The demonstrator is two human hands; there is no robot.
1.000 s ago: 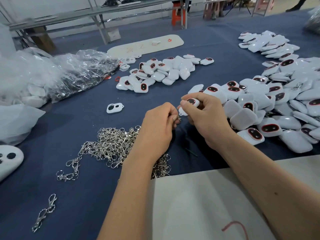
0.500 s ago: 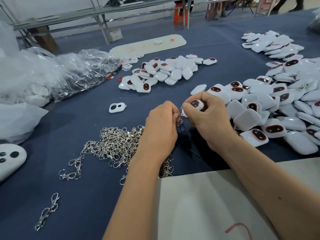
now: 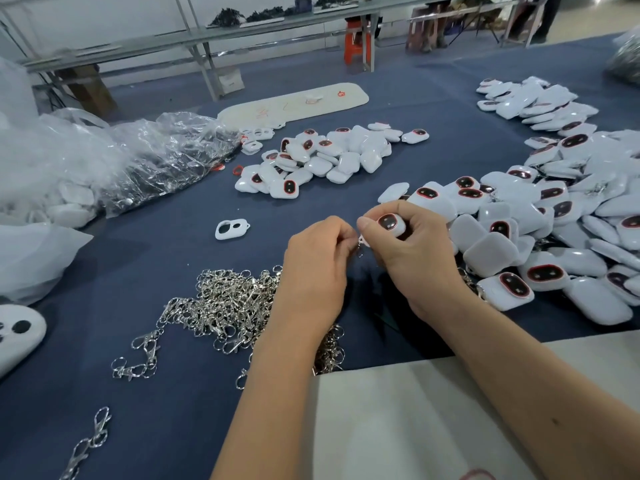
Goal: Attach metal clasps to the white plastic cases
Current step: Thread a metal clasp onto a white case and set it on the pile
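The step in hand is hooking one clasp (image 3: 361, 244) onto one case (image 3: 391, 224). The right hand (image 3: 412, 251) grips the case with curled fingers, just above the bench (image 3: 138, 410), its dark oval window facing up. The left hand (image 3: 318, 268) pinches the clasp, which shows only as a bit of metal between the two hands, touching the case's near-left corner. Whether it has caught there cannot be told. Just left of the case, under the left wrist, lies the clasp heap (image 3: 221, 306); just right of it, the case pile (image 3: 540, 223). Next, I judge, the clasp must close through the corner loop, the case held steady.
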